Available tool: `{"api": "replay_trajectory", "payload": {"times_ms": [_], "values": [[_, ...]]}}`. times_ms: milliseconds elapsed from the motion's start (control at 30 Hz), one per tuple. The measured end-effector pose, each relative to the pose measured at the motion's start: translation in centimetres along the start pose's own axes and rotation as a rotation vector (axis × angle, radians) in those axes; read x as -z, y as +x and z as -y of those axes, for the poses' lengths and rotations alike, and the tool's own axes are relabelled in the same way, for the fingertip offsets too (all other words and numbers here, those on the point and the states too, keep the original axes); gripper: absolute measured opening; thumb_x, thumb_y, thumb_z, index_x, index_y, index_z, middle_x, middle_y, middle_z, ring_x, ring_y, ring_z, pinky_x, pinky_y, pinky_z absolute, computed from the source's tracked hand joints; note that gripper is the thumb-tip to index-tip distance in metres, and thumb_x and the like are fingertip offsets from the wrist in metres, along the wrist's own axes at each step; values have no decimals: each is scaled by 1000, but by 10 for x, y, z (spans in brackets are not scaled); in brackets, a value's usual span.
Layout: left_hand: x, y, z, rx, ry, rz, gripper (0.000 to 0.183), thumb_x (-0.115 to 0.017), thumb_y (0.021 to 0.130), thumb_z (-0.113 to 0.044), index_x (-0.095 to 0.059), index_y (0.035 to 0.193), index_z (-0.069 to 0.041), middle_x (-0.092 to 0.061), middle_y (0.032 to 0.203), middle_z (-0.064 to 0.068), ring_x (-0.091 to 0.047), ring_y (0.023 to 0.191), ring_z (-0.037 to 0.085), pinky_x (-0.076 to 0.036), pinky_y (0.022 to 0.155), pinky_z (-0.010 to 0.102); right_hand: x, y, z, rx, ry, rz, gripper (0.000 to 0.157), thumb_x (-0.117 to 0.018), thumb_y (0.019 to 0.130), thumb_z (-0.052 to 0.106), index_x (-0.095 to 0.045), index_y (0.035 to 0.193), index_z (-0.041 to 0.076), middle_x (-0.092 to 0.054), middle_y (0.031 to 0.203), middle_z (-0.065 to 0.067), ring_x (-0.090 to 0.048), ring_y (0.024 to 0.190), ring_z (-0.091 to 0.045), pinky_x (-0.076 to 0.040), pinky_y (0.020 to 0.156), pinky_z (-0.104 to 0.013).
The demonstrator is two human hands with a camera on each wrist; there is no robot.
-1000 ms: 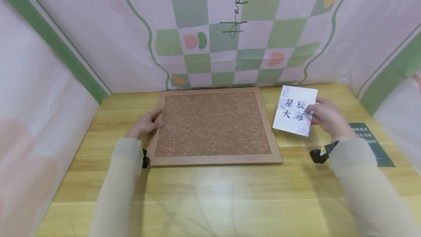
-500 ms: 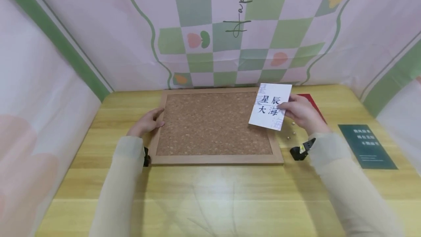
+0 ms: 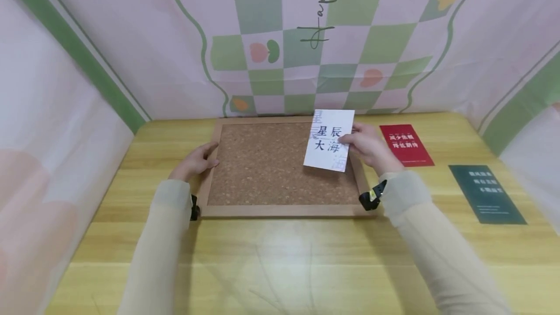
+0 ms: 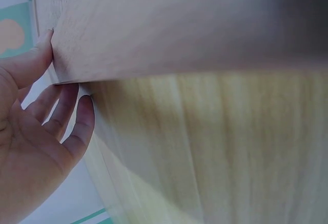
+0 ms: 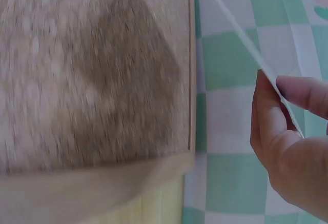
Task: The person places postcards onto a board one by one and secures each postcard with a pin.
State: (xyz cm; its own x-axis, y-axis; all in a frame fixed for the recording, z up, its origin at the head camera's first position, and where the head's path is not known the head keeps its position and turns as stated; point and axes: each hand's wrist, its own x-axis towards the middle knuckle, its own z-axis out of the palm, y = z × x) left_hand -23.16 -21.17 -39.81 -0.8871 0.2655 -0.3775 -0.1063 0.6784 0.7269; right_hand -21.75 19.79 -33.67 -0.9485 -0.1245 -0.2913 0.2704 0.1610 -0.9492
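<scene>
A wood-framed cork board (image 3: 262, 169) lies flat on the table. My left hand (image 3: 193, 162) grips its left edge, thumb on the frame (image 4: 54, 62) and fingers at the underside in the left wrist view. Between thumb and fingers my right hand (image 3: 372, 147) pinches a white card (image 3: 328, 157) with dark printed characters. The card is held above the right part of the cork, tilted, and casts a shadow (image 5: 133, 80) on it in the right wrist view. There the card shows as a thin edge, apart from the board.
To the right of the board lie a red card (image 3: 409, 154) and a dark green card (image 3: 494, 196) on the wooden table (image 3: 280, 261). A checked fabric backdrop (image 3: 302, 81) stands right behind the board, with fabric walls at both sides.
My right hand has carried the white card leftward from beside the board to over its right part, uncovering the red and green cards. My left hand stays on the board's left edge.
</scene>
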Motion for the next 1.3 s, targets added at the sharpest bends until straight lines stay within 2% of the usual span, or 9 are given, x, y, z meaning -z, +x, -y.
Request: {"api": "replay_trajectory", "payload": {"times_ms": [33,200,267,367,633,900,1033,1133,1300], "values": [[0,1,1,-4,-3,1,64,-45,101,-11,-10,153,-4,-7,160,22,-10,147,42,-17,120,54,-4,1,0,5,11,0,59,-47,92,-5,-24,146,-10,-52,124,-15,-61,78,7,-50,69,-8],[1,2,3,-5,-1,-1,63,-46,100,-9,-11,153,-3,-8,160,22,-9,147,42,-17,120,53,-27,6,-1,-13,23,-28,54,-46,92,-7,-30,143,-11,-52,131,-22,-59,77,4,-51,72,-8],[1,2,2,-5,2,-3,63,-46,100,-9,-12,153,-3,-9,160,23,-10,147,42,-18,120,53,-35,8,-2,-24,19,-34,53,-46,92,-7,-31,143,-10,-42,142,-28,-58,78,3,-51,73,-7],[2,1,0,-9,12,1,64,-46,100,-10,-11,153,-2,-8,158,26,-11,145,45,-19,119,55,-47,12,-4,-24,18,-41,52,-47,91,-8,-34,141,-10,-46,138,-28,-58,78,1,-52,72,-8],[4,2,3,-4,-47,27,66,-46,100,-10,-8,153,-3,-4,159,25,-8,146,43,-18,119,55,-84,16,-10,-45,24,-39,48,-49,89,-9,-41,136,-9,-54,128,-25,-57,74,-2,-51,66,-9],[3,1,4,5,-78,32,66,-46,100,-10,-7,154,-5,-7,159,26,-12,146,43,-21,118,55,-123,21,-18,-72,31,-61,48,-53,86,-10,-44,134,-8,-59,117,-21,-57,76,-9,-49,61,-11],[3,2,6,7,-84,30,66,-45,100,-10,-6,154,-6,-8,158,27,-14,145,43,-21,118,55,-143,23,-20,-103,50,-67,49,-54,86,-10,-45,134,-6,-60,119,-21,-58,75,-10,-47,58,-12],[3,3,7,4,-80,20,66,-46,100,-10,-7,154,-5,-9,158,28,-14,145,44,-21,118,56,-156,25,-21,-127,34,-75,50,-56,87,-7,-45,135,-2,-60,122,-20,-62,86,-16,-49,64,-16],[2,3,5,5,-66,10,65,-46,100,-10,-8,154,-5,-9,158,28,-13,145,44,-19,119,56,-175,28,-28,-138,-13,-76,50,-57,88,-5,-45,136,-1,-59,123,-18,-61,109,-26,-53,89,-30]]}}
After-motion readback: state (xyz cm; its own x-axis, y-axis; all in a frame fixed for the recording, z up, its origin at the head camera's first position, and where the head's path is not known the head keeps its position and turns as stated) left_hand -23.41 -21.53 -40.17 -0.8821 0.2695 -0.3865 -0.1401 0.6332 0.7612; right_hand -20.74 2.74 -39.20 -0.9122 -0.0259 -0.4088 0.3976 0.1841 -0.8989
